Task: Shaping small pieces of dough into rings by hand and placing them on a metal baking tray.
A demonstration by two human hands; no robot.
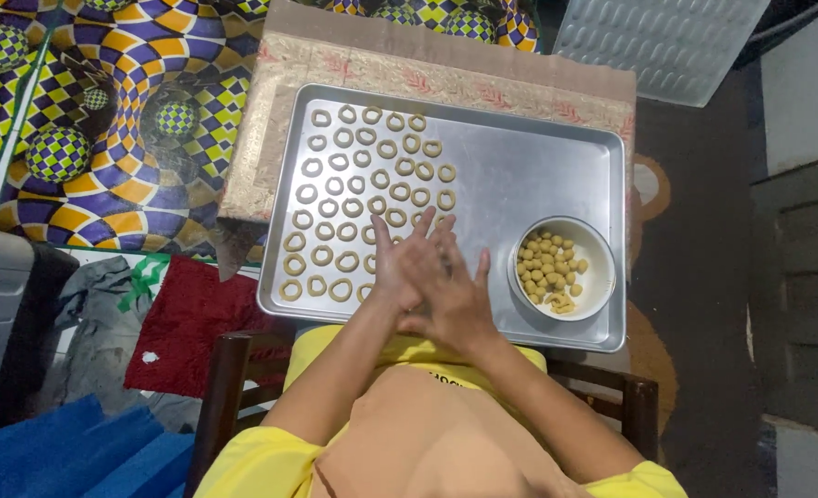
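Both hands are together over the near edge of the rectangular silver metal baking tray [538,166]. The right hand [455,295] lies on top, fingers stretched flat and pointing far-left, pressed palm to palm against the left hand [392,267] beneath it, whose fingers also point away. Neither hand is curled into a grip; whether a bit of dough sits between the palms, I cannot tell, the contact is hidden.

Just beyond and to the left of the hands, rows of small pale dough rings [358,184] fill the left half of the tray, lying flat and slightly apart from one another; the nearest ones sit right at the left hand's fingertips. To the right of the hands, on the tray's near right corner, stands a round white bowl [598,254] holding little yellowish dough balls [545,267].

The tray rests on a patterned beige cloth [446,74]. Off to the left, a purple, yellow and white checkered swirl mat [141,138] and a dark red cloth [192,323].
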